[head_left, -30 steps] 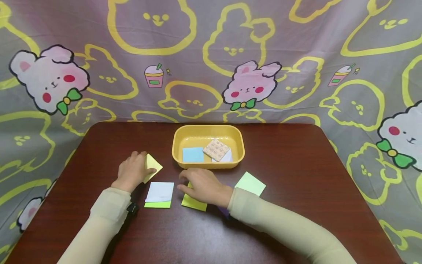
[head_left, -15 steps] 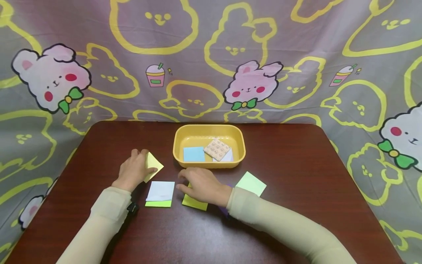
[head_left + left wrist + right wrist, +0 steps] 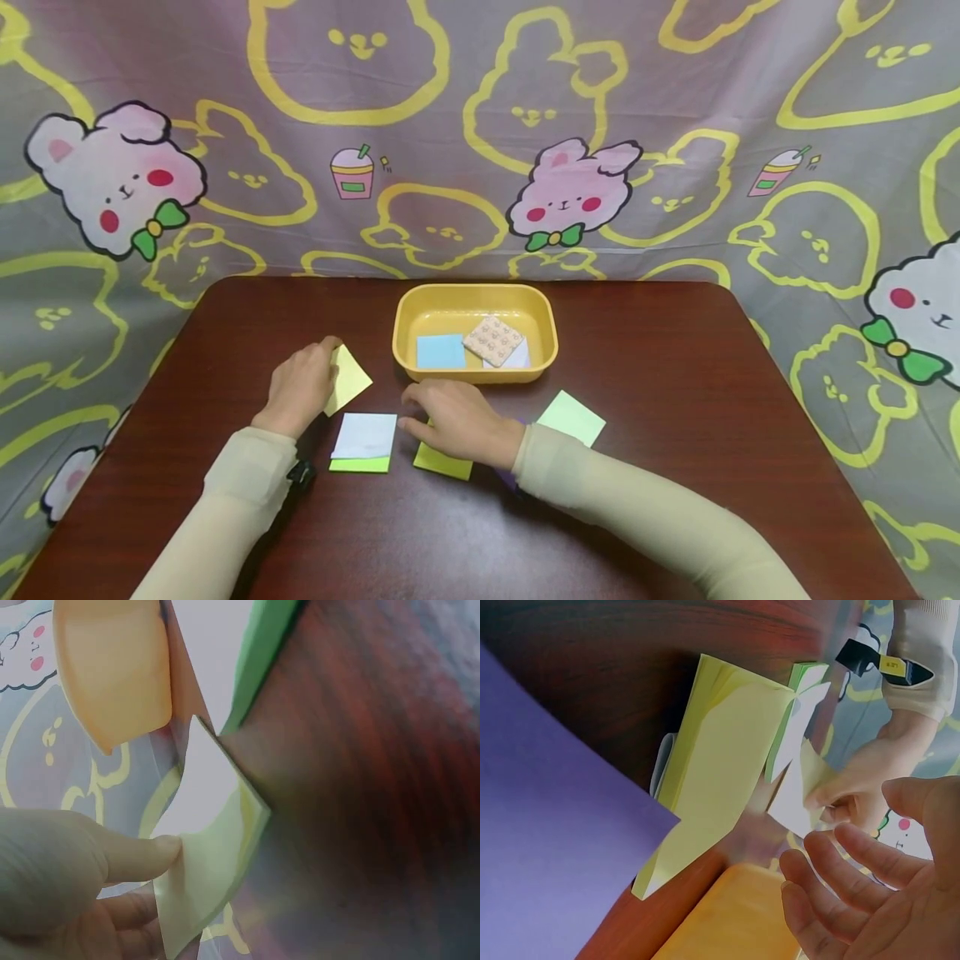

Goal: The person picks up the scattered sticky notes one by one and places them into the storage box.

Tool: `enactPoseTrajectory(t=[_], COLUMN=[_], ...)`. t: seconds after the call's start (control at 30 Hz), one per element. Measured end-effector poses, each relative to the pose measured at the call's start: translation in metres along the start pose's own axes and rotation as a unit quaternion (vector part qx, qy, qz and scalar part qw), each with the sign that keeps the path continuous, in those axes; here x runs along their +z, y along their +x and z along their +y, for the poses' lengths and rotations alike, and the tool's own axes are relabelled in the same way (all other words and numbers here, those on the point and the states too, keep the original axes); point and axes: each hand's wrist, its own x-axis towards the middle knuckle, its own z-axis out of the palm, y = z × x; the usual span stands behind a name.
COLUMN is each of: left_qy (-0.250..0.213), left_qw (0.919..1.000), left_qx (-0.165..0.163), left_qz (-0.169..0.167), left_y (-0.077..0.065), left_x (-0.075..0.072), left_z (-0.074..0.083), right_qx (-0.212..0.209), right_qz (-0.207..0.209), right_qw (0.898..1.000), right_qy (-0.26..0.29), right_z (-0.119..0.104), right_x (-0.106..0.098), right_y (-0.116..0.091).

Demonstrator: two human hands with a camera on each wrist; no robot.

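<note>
In the head view my left hand (image 3: 296, 387) holds a pale yellow sticky note pad (image 3: 349, 381) by its left side. The left wrist view has the thumb (image 3: 154, 855) on the pad's face and fingers behind it; the pad (image 3: 214, 825) bends slightly. My right hand (image 3: 467, 425) hovers above a brighter yellow sticky note pad (image 3: 442, 461), partly covering it. Its fingers (image 3: 847, 877) are loosely bent and hold nothing in the right wrist view. A white note sheet (image 3: 365, 435) over a green pad (image 3: 360, 465) lies between the hands.
Behind the hands stands a yellow tray (image 3: 401, 354) with a blue pad (image 3: 440, 351), a patterned beige pad (image 3: 492, 339) and a white one. A mint green pad (image 3: 573, 417) lies to the right. A purple sheet (image 3: 547, 825) is mostly under the right sleeve.
My left thumb, earlier visible across the pale yellow pad's face, has drawn back to the left. The pad stays nearly in place. My right hand has barely moved.
</note>
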Motion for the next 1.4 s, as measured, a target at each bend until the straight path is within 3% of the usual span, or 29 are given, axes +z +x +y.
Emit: enactPoseTrajectory(t=[0.57, 1.4], left_qy=[0.001, -0.015], left_qw=[0.9994, 0.9988], left_qx=[0.015, -0.003], left_qz=[0.031, 0.046], left_y=[-0.003, -0.001], left_x=[-0.013, -0.037], left_z=[0.005, 0.007], right_qx=[-0.012, 0.006], right_qz=[0.006, 0.0], right_qw=[1.0, 1.0], right_qy=[-0.012, -0.001], right_z=[-0.001, -0.011], right_x=[-0.006, -0.014], right_y=[0.009, 0.022])
